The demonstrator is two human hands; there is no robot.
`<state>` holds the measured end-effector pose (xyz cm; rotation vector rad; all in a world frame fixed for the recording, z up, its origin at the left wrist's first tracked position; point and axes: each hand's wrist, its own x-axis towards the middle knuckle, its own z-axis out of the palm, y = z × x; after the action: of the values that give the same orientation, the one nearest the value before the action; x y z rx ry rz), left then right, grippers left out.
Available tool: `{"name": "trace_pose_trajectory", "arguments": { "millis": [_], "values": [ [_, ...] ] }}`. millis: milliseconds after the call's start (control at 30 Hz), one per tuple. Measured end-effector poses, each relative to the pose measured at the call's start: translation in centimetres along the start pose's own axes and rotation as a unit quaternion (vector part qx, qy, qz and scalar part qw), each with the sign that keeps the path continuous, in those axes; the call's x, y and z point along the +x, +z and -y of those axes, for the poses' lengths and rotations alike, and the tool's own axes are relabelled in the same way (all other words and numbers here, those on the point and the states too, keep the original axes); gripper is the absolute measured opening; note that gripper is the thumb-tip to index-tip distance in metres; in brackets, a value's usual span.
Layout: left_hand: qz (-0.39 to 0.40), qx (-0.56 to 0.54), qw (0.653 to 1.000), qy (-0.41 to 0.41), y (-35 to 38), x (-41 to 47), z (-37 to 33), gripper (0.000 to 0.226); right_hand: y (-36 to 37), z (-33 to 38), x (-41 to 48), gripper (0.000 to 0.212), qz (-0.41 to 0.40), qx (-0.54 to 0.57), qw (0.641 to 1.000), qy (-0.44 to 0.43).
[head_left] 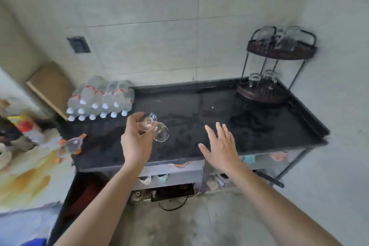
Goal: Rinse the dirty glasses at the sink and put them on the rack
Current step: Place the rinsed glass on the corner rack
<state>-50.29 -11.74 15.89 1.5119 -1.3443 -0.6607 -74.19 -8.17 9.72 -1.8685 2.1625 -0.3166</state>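
A clear stemmed glass [152,127] is pinched in the left hand [136,142], tilted, above the wet black desk [199,138]. The right hand [221,146] is held spread and empty beside it. The glass is best carried by its stem, level, toward the two-tier rack [279,52] at the far right corner, where glasses already stand. Open room lies between; the raised desk rim and the rack's handles should be cleared.

Head camera looks steeply down, close over dark counter [199,106]; edges blurred.
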Motion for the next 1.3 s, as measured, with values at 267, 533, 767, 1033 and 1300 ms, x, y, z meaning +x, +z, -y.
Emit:
{"name": "trace_pose_trajectory", "arguments": {
  "millis": [267,533,767,1033,1300],
  "values": [
    [0.155,-0.007,0.988,0.021,18.3,2.4,-5.5,0.035,-1.7,-14.6,3.6,0.073,-0.027,0.043,0.987,0.154],
    [0.251,-0.037,0.966,0.052,35.2,11.8,-10.4,0.035,-6.3,-23.7,15.4,0.074,-0.038,0.045,0.976,0.211],
    [0.316,-0.037,0.944,0.092,47.9,17.5,-14.6,0.033,-10.6,-30.5,22.7,0.071,-0.053,0.061,0.960,0.270],
    [0.362,-0.007,0.931,0.045,60.0,17.2,-12.3,0.030,-8.5,-39.2,28.3,0.074,0.034,0.058,0.961,0.269],
    [0.330,0.084,0.940,-0.017,70.2,17.3,-9.9,0.033,-6.2,-47.6,35.6,0.082,0.139,0.064,0.969,0.193]
  ]
}}
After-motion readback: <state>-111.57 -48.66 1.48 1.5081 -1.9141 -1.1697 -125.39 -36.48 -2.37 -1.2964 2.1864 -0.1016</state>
